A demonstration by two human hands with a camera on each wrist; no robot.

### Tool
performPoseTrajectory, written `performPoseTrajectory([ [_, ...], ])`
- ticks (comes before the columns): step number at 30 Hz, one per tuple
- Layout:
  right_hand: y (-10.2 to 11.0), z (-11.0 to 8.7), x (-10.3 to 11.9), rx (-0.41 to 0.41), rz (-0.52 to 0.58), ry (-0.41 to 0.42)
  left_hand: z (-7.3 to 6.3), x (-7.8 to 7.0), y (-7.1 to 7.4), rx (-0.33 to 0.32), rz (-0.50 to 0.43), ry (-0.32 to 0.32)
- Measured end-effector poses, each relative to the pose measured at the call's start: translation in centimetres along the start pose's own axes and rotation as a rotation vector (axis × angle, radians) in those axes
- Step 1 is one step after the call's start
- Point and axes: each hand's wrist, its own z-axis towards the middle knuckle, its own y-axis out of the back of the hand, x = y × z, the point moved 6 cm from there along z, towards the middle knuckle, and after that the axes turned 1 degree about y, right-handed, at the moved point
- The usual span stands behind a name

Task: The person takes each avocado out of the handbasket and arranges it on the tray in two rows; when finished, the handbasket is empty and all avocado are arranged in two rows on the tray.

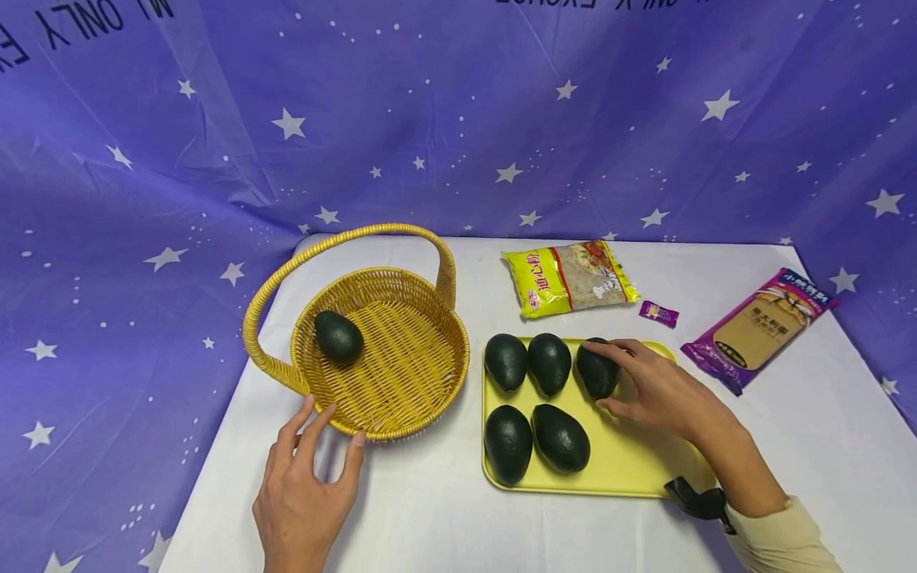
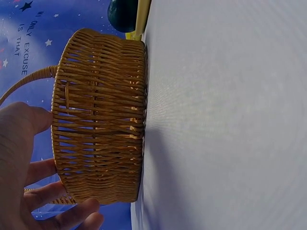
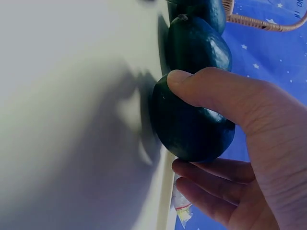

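My right hand is over the yellow tray, with thumb and fingers around a dark green avocado at the tray's far side. In the right wrist view the thumb lies across that avocado and the fingertips touch its other side. Several more avocados lie on the tray's left half. My left hand is at the near rim of a wicker basket, its fingers spread and the tips touching the rim. One avocado lies inside the basket, against its left wall.
Behind the tray lies a yellow bag of pasta, with a small purple packet beside it. A purple noodle package lies at the right. The basket's tall handle arches over it. A starry blue cloth hangs behind the white table.
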Motion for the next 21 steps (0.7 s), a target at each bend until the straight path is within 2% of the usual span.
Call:
performPoseTrajectory([
  [12, -0.16, -0.35, -0.12, 0.047, -0.026, -0.077, -0.03, 0.11, -0.06, 0.006, 0.002, 0.013],
  [21, -0.38, -0.4, -0.2, 0.049, -0.036, -0.062, -0.02, 0.06, -0.03, 0.001, -0.003, 0.007],
])
